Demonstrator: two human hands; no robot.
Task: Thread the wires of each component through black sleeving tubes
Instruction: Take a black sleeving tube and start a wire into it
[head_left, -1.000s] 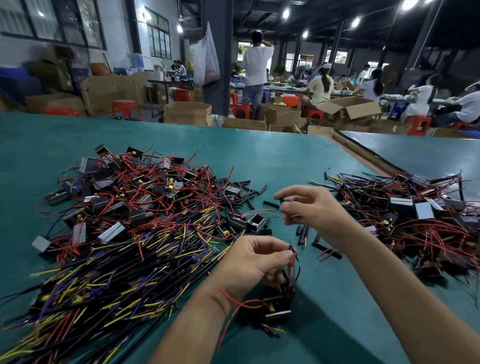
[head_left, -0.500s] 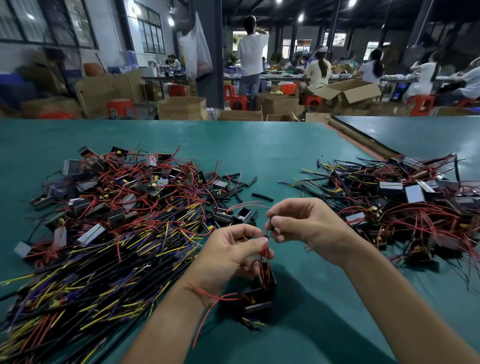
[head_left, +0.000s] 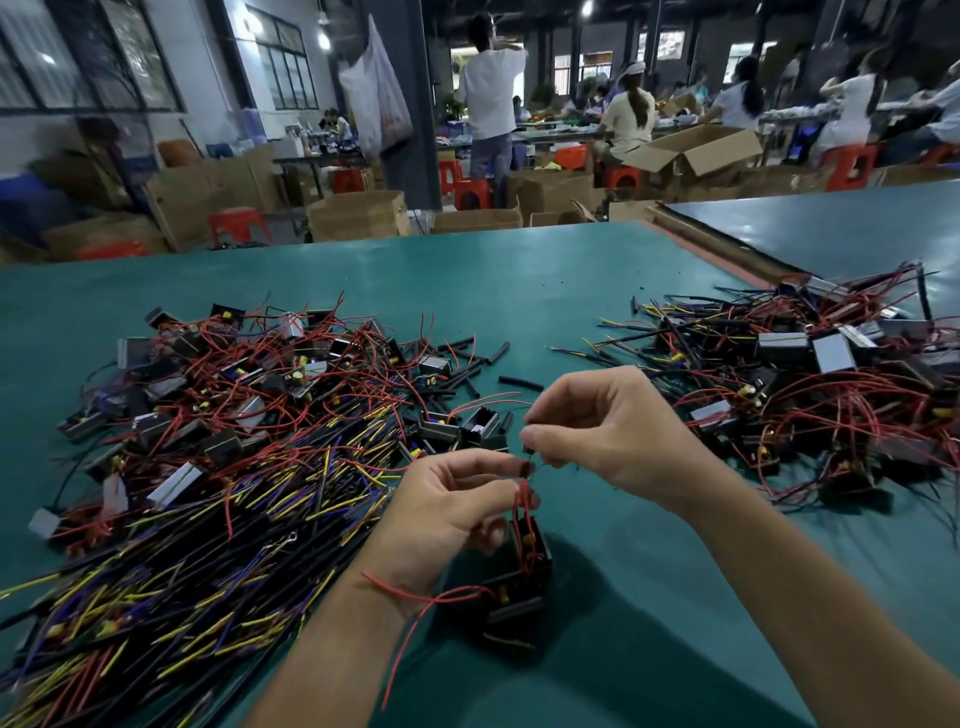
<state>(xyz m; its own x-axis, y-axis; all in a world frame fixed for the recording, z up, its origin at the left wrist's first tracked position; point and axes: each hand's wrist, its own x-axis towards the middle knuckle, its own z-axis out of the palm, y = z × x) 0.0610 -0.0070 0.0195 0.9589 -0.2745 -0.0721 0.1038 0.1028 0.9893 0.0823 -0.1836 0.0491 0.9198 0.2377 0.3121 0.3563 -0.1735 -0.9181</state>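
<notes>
Just above the component (head_left: 521, 574), your left hand (head_left: 452, 514) pinches its wires (head_left: 522, 496); your right hand (head_left: 608, 431), fingertips nearly meeting it, pinches a tube (head_left: 528, 467).

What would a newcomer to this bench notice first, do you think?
Most likely the sprawling heap of components with red, yellow and purple wires on the left of the green table, and a smaller heap on the right. Between them, the left hand pinches the red wires of a black component while the right hand pinches what looks like a short black tube just above.
</notes>
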